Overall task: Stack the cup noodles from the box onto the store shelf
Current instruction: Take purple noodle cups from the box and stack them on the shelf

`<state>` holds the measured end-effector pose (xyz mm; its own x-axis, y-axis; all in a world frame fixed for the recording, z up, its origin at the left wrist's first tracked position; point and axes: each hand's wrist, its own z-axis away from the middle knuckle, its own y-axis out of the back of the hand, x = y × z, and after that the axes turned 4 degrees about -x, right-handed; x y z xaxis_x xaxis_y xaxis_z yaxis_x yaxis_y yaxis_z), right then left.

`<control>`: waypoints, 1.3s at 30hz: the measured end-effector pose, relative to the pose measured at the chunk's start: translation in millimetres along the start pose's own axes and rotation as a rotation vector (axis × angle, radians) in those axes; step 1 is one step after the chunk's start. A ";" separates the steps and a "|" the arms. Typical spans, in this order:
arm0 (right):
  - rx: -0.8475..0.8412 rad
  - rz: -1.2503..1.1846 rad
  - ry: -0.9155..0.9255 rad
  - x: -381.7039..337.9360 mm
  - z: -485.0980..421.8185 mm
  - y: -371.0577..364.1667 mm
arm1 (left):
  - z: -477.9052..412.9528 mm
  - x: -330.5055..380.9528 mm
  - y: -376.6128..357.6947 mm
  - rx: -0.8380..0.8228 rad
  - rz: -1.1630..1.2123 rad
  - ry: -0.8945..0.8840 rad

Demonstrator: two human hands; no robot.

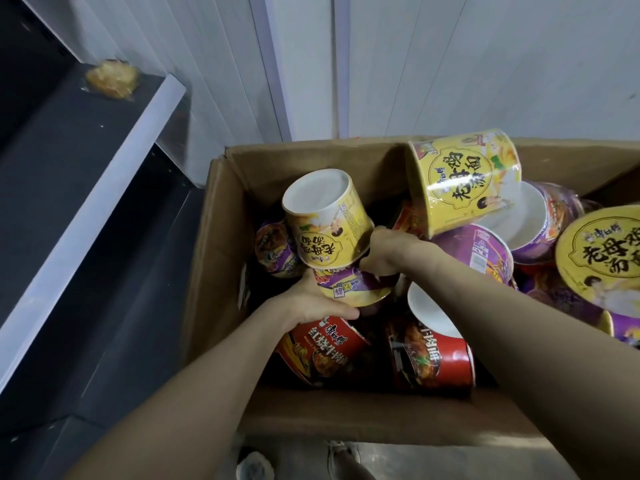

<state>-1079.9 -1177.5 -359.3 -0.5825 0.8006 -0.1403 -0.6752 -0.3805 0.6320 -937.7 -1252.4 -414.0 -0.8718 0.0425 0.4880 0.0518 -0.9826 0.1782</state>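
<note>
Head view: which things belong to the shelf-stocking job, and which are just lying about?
Job: cardboard box; purple cup noodle, gripped by left hand and right hand; upside-down yellow cup noodle resting on it; red cup noodles; store shelf.
Lying about: clear-wrapped yellowish snack on the shelf; wall panels.

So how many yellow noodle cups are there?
3: upside-down cup by left hand and right hand, sideways cup at the box's back, lid-up cup far right. More may be buried.
</note>
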 end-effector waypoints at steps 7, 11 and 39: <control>-0.055 -0.157 0.093 3.7 19.0 24.8 | 33.4 -1.9 6.0 0.012 0.146 -0.202; -0.050 -0.329 0.083 13.2 37.8 36.0 | 48.2 -10.6 11.4 -0.068 0.275 -0.274; -0.313 -0.576 0.529 -19.3 134.2 99.7 | 180.5 28.0 78.6 0.084 0.312 -0.573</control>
<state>-1075.2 -1168.8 -191.2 -0.1908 0.6161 -0.7642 -0.9808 -0.1519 0.1224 -870.1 -1295.9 -232.1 -0.4135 -0.1303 0.9012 0.3184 -0.9479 0.0091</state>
